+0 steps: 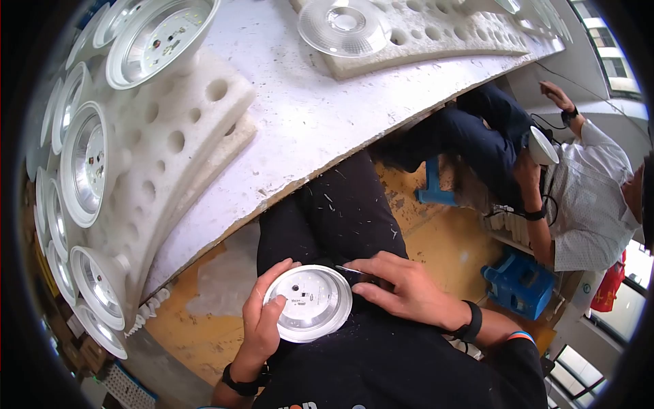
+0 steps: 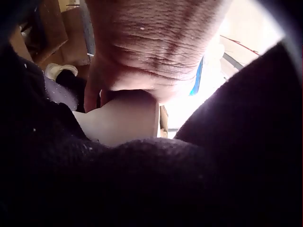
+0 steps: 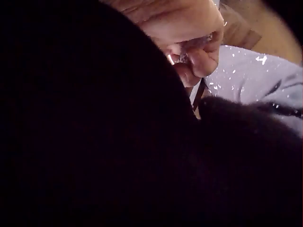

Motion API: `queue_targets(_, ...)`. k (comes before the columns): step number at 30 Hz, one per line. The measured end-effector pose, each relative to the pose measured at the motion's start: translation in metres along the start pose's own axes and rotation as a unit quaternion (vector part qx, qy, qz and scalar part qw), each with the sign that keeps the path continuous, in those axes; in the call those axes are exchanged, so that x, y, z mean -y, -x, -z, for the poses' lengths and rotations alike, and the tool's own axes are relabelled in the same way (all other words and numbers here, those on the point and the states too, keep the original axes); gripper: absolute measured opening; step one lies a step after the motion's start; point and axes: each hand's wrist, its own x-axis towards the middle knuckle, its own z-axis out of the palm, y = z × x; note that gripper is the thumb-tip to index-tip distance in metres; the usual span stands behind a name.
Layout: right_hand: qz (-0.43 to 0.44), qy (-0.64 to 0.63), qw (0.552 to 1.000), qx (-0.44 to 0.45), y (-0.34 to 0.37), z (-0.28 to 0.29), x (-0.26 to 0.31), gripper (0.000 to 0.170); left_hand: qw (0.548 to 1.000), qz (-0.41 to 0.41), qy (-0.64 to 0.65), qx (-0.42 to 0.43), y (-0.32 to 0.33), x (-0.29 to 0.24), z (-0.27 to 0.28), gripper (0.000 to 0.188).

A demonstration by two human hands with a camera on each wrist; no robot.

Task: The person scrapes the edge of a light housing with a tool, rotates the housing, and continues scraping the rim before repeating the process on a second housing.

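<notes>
In the head view a round white LED lamp (image 1: 308, 310) lies face up over my lap, its silvery inside and circuit board showing. My left hand (image 1: 262, 317) grips it at the left side, thumb over the rim and fingers beneath. The left wrist view shows the lamp's pale outer wall (image 2: 123, 120) under that hand (image 2: 151, 56). At the lamp's right rim, my right hand (image 1: 409, 290) pinches a thin, shiny strip-like tool (image 1: 351, 270) between thumb and forefinger. Its kind is unclear. The fingers (image 3: 201, 61) are curled in the right wrist view, where dark cloth hides most of the scene.
Several similar lamps (image 1: 88, 163) stand in a holed white foam block (image 1: 194, 102) on the white table (image 1: 300, 116). A clear ribbed cover (image 1: 340, 27) sits by another foam block (image 1: 436, 51). At right, a seated person (image 1: 586, 191) holds a white lamp housing (image 1: 543, 146) near a blue crate (image 1: 519, 283).
</notes>
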Motion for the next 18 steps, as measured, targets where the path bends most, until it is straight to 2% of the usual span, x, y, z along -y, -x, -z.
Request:
queue_targets(5,0.052,-0.036,0.998,-0.012,-0.016,-0.019,-0.016,0.03,0.999,0.019,0.001,-0.027,-0.002,-0.001,-0.001,0.055)
queue_targets(7,0.079,-0.033,0.996,-0.021,-0.022,-0.017,-0.018,0.028,0.995,-0.021,-0.073,0.06,-0.009,-0.003,0.008,0.046)
queue_targets(8,0.082,-0.031,0.996,-0.013,-0.026,-0.015,-0.019,0.028,0.995,-0.021,-0.073,0.059,-0.018,-0.008,0.007,0.046)
queue_targets(10,0.087,-0.029,0.996,-0.002,-0.031,-0.013,-0.023,0.028,0.985,0.028,-0.079,0.149,-0.035,-0.022,0.005,0.045)
queue_targets(11,0.1,-0.006,0.995,-0.012,-0.032,-0.013,-0.027,0.03,0.986,0.029,-0.078,0.145,-0.039,-0.019,0.002,0.045)
queue_targets(13,0.118,0.018,0.993,-0.023,-0.037,-0.007,-0.027,0.032,0.982,0.096,0.034,0.156,-0.049,-0.009,0.0,0.044)
queue_targets(14,0.105,0.07,0.991,-0.038,-0.036,-0.001,-0.024,0.034,0.979,0.117,0.027,0.163,-0.051,-0.011,0.002,0.044)
queue_targets(15,0.09,0.122,0.987,-0.053,-0.034,0.003,-0.023,0.036,0.979,0.118,0.029,0.163,-0.054,-0.011,0.003,0.044)
queue_targets(16,0.124,0.134,0.98,-0.075,-0.035,0.004,-0.028,0.042,0.978,0.116,0.029,0.172,-0.056,-0.009,0.004,0.043)
queue_targets(18,0.146,0.178,0.971,-0.061,-0.035,0.009,-0.024,0.045,0.977,0.113,0.03,0.181,-0.059,-0.008,0.002,0.043)
